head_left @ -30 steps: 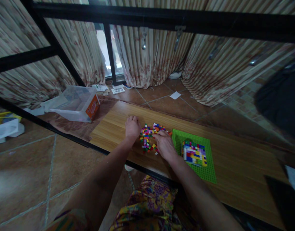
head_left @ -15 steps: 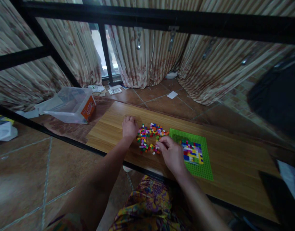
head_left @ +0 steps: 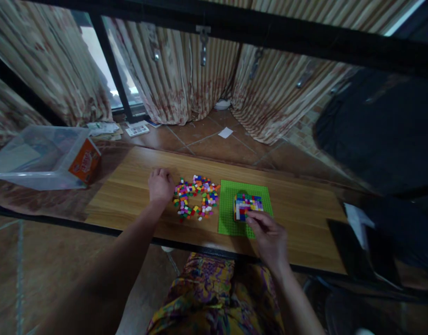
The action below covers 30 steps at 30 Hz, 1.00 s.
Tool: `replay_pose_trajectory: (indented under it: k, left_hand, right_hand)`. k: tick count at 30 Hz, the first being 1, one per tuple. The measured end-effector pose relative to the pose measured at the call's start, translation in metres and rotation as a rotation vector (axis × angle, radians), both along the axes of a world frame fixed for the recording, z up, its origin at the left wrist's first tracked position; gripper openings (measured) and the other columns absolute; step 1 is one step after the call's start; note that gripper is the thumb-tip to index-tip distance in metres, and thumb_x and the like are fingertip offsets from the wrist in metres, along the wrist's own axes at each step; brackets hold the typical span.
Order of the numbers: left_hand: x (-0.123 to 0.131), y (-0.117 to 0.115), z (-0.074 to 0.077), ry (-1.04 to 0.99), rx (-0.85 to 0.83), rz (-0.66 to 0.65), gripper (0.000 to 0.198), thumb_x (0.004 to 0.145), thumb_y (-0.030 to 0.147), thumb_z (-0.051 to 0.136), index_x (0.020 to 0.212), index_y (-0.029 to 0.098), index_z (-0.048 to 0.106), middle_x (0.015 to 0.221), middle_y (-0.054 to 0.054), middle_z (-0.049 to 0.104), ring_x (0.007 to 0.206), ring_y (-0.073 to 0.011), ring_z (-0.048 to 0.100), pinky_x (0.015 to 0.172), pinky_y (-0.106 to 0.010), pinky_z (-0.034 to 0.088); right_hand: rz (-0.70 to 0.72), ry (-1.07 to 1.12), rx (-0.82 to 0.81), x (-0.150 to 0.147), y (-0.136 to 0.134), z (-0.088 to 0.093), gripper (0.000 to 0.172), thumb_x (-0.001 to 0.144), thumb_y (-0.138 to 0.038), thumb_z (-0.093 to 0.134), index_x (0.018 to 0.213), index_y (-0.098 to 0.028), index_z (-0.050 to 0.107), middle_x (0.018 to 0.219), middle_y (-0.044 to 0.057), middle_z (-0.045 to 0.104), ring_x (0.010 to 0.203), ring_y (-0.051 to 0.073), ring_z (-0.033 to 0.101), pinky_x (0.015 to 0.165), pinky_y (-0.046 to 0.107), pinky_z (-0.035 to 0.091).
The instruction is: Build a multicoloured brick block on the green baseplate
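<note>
Small multicoloured toy bricks [head_left: 190, 188] lie loose in a rough ring on the wooden table. Just left of them rests my left hand [head_left: 160, 186], palm down with fingers curled; whatever is under the fingers, if anything, is hidden. A green studded baseplate [head_left: 227, 223] lies right of the loose bricks. On it stands a low block of assembled bricks [head_left: 247, 203] in mixed colours. My right hand [head_left: 269, 235] is over the front of the baseplate, thumb and forefinger pinched on a tiny brick at the block's near edge. The fingers mostly cover that brick.
The wooden table [head_left: 301, 211] has a dark front edge. A clear plastic bin [head_left: 60, 160] with an orange label stands at the left. Dark flat items [head_left: 353, 246] and a pale sheet [head_left: 356, 221] lie at the right end. Metal bars cross above, before curtains [head_left: 200, 88].
My right hand has moved from the loose bricks to the block on the baseplate, still pinched. My left hand stays beside the loose bricks. The view has turned right.
</note>
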<state>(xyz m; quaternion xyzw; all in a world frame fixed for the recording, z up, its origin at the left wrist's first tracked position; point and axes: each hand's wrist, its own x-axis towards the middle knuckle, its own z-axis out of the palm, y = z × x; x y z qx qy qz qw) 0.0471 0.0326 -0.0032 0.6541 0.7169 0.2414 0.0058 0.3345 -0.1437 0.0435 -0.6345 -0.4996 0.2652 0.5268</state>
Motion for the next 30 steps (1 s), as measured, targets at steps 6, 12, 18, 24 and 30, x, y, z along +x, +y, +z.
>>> replay_pose_trajectory:
  k: [6,12,18,24,30]
  left_hand:
    - [-0.001,0.002,-0.001,-0.027,0.007,-0.006,0.023,0.085,0.019,0.041,0.09,0.018,0.064,0.099,-0.014,0.065,0.102,-0.0303,0.056,0.092,-0.043,0.043]
    - [-0.001,0.002,-0.001,-0.045,-0.006,-0.009,0.024,0.084,0.018,0.041,0.091,0.018,0.064,0.101,-0.015,0.065,0.104,-0.031,0.056,0.094,-0.045,0.043]
    - [-0.001,0.002,-0.003,-0.014,0.006,-0.001,0.026,0.085,0.02,0.04,0.093,0.017,0.065,0.101,-0.015,0.065,0.103,-0.0311,0.056,0.093,-0.044,0.043]
    - [-0.001,0.002,-0.002,-0.027,0.0,-0.004,0.026,0.085,0.019,0.04,0.092,0.017,0.065,0.1,-0.015,0.065,0.103,-0.0306,0.056,0.093,-0.044,0.043]
    - [-0.001,0.001,-0.002,-0.018,0.003,-0.015,0.025,0.085,0.019,0.041,0.093,0.018,0.065,0.1,-0.015,0.065,0.103,-0.0314,0.056,0.093,-0.045,0.042]
  right_hand:
    - [-0.173,-0.185,-0.067,0.038,-0.01,0.002,0.024,0.081,-0.04,0.065,0.088,-0.019,0.072,0.089,0.006,0.071,0.082,0.019,0.066,0.076,0.034,0.053]
    - [-0.057,-0.381,-0.05,0.032,-0.005,0.001,0.025,0.087,-0.039,0.057,0.087,-0.02,0.072,0.09,0.007,0.071,0.081,0.02,0.066,0.075,0.034,0.053]
    - [-0.015,-0.646,0.034,0.021,0.003,-0.008,0.027,0.093,-0.034,0.049,0.088,-0.02,0.072,0.091,0.009,0.069,0.088,0.022,0.062,0.083,0.038,0.05]
    - [-0.029,-0.785,0.063,0.019,0.007,-0.01,0.025,0.093,-0.029,0.05,0.085,-0.019,0.072,0.091,0.01,0.067,0.089,0.022,0.058,0.082,0.037,0.048]
    - [-0.131,-0.754,0.095,0.016,0.003,-0.018,0.023,0.092,-0.031,0.053,0.085,-0.02,0.071,0.09,0.009,0.066,0.087,0.021,0.059,0.08,0.037,0.049]
